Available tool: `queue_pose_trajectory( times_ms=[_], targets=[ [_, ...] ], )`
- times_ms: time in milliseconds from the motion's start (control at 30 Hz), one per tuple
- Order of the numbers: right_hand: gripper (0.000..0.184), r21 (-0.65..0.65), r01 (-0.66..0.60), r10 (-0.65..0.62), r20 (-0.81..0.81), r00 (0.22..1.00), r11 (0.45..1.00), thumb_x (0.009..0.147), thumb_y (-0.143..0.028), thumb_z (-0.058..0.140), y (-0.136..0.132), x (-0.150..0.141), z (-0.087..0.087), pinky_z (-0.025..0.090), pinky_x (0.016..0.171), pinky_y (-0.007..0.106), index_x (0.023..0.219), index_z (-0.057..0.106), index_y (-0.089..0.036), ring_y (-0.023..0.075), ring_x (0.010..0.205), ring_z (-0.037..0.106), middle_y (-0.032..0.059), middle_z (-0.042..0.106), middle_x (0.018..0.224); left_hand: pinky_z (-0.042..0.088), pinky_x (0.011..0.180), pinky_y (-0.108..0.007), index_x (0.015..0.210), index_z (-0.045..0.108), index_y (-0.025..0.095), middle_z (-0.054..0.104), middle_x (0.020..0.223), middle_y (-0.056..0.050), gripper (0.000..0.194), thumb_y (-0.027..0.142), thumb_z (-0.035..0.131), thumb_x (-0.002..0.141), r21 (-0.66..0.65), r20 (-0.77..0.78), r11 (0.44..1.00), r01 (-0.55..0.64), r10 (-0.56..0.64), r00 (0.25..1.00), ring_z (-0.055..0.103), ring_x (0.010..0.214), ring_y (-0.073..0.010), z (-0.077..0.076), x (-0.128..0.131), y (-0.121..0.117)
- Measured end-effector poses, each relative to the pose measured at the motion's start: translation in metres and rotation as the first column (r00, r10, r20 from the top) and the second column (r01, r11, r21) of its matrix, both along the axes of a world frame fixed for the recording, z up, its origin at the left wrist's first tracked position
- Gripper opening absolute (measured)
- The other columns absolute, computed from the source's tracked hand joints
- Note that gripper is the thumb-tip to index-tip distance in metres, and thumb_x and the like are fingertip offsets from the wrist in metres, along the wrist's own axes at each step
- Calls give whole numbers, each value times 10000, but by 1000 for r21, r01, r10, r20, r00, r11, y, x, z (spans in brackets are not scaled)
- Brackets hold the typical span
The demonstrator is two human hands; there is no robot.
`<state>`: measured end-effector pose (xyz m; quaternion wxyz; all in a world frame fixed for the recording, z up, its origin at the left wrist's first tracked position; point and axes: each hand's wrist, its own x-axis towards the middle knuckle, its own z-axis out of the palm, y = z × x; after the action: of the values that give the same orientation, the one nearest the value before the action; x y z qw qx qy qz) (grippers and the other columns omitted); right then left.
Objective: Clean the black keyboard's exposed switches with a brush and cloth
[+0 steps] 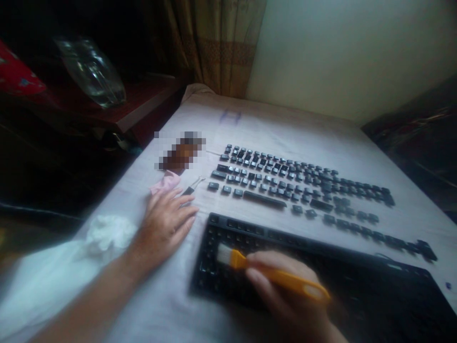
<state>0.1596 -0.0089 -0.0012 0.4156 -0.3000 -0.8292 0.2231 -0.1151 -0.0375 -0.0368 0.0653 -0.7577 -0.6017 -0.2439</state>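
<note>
My right hand (pixel 285 295) is closed around an orange-handled brush (pixel 278 276), whose white bristles rest on the left part of a black keyboard frame (pixel 321 267) stripped of its keys. My left hand (pixel 166 221) lies flat on the light cloth with fingers stretched out, just left of the keyboard, holding nothing. The removed black keycaps (pixel 303 186) lie in rows on the cloth beyond the keyboard. A small metal tool (pixel 191 188) lies by my left fingertips.
A crumpled white tissue (pixel 109 233) and a pink cloth (pixel 164 182) lie to the left. A pixelated brown object (pixel 180 152) sits further back. A clear glass vessel (pixel 93 71) stands on a dark red side table. A curtain (pixel 217 43) hangs behind.
</note>
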Motion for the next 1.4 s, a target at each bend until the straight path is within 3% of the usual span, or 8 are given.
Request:
queue_pose_trajectory(
  times_ms=[100, 333, 600, 867, 1133, 1300, 1400],
  targets=[
    [135, -11, 35, -35, -11, 999, 999, 972, -249, 614, 1, 5, 1, 629, 539, 242, 880, 703, -206, 187, 577, 761, 40, 790, 719, 381, 1123, -549, 1136, 680, 276, 698, 1253, -30, 227, 236, 561, 947, 10, -8, 1000, 4, -4, 1000, 545, 1300, -293, -1, 0, 0],
    [288, -31, -102, 102, 9, 995, 994, 1010, -308, 587, 3, -2, 8, 563, 496, 174, 771, 697, -190, 120, 467, 694, -3, 736, 597, 390, 1117, -537, 1144, 671, 268, 702, 1241, -27, 227, 231, 572, 943, 26, -31, 999, 22, -21, 999, 548, 1291, -289, -1, -1, 2],
    [189, -92, -71, 68, -32, 997, 993, 953, -218, 640, 3, 1, 7, 578, 493, 182, 779, 710, -203, 137, 492, 716, 1, 754, 614, 394, 1120, -542, 1137, 678, 269, 701, 1244, -31, 225, 233, 567, 945, 21, -25, 1000, 23, -22, 999, 552, 1286, -287, -1, -1, 2],
    [319, -142, -97, 92, -42, 995, 985, 1003, -366, 600, 3, -4, 4, 579, 493, 176, 758, 710, -194, 132, 490, 715, 13, 757, 615, 399, 1108, -566, 1148, 661, 266, 699, 1241, -35, 224, 232, 553, 954, 21, -49, 999, 32, -31, 998, 551, 1285, -293, -2, -1, 2],
    [237, -179, -98, 91, -47, 995, 979, 966, -295, 643, 1, -2, 5, 582, 494, 175, 767, 719, -190, 134, 491, 718, 10, 760, 620, 392, 1106, -563, 1147, 651, 267, 693, 1249, -34, 217, 228, 559, 954, 24, -62, 999, 43, -42, 997, 543, 1289, -291, -2, -1, 2],
    [102, -258, 13, -56, -158, 986, 966, 918, -228, 681, 1, 4, 0, 599, 534, 177, 833, 735, -212, 150, 563, 744, 9, 784, 700, 388, 1121, -551, 1147, 660, 270, 694, 1254, -28, 223, 227, 564, 951, 14, -46, 999, 37, -36, 998, 543, 1294, -283, -3, -1, 1],
    [99, -264, 69, -107, -132, 985, 962, 891, -161, 666, 3, 13, -2, 603, 561, 171, 873, 737, -228, 150, 599, 749, 6, 787, 750, 386, 1126, -549, 1149, 661, 269, 693, 1254, -27, 223, 229, 564, 952, 16, -33, 999, 37, -37, 999, 542, 1297, -282, -3, -1, 1]
  ],
)
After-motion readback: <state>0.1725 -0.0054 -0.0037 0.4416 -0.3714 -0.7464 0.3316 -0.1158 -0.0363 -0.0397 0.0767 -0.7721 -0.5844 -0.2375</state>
